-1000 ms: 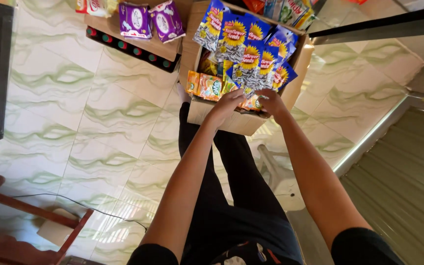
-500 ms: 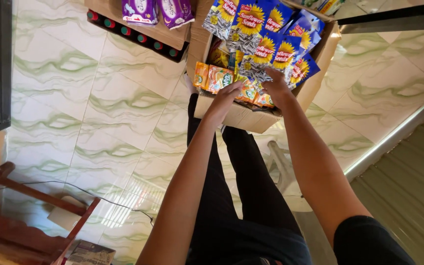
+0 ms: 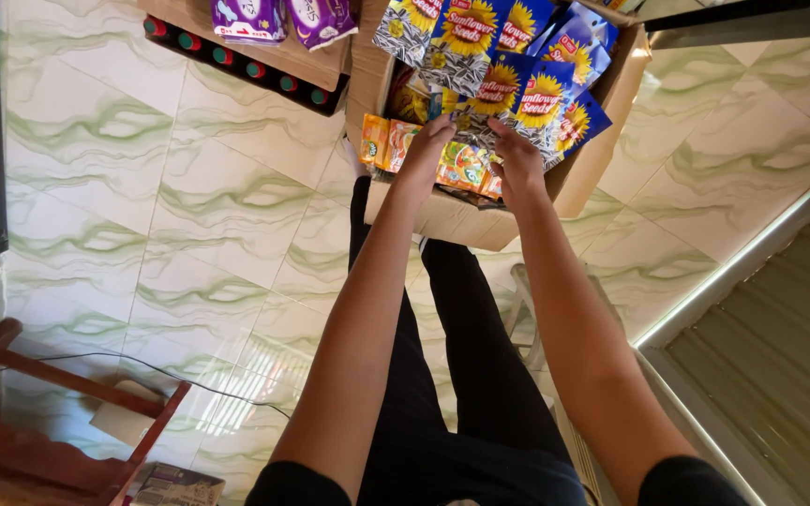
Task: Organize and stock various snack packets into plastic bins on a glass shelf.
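Both hands reach into an open cardboard box [image 3: 442, 217] that rests against the person's legs, above the green-veined floor tiles [image 3: 189, 215]. The left hand [image 3: 427, 150] lies on the row of orange snack packets [image 3: 396, 145] near the left wall of the box; its fingers are bent over the packets, but I cannot tell if the grip is closed on one of them or only presses on them. The right hand [image 3: 520, 164] is just beside it, toward the right wall, with the fingers curled down among the packets at the lower edge of the blue sunflower seed packets [image 3: 517, 70]. Whether this grip is clamped on a packet I also cannot tell, because the fingertips are hidden.

The blue packets stand in overlapping rows and fill the far part of the box, up to its far edge. To the left of the box, purple packets [image 3: 283, 17] lie on another carton. Under it, a row of bottle caps [image 3: 236, 61] shows. A wooden chair [image 3: 39, 431] stands at the lower left corner.
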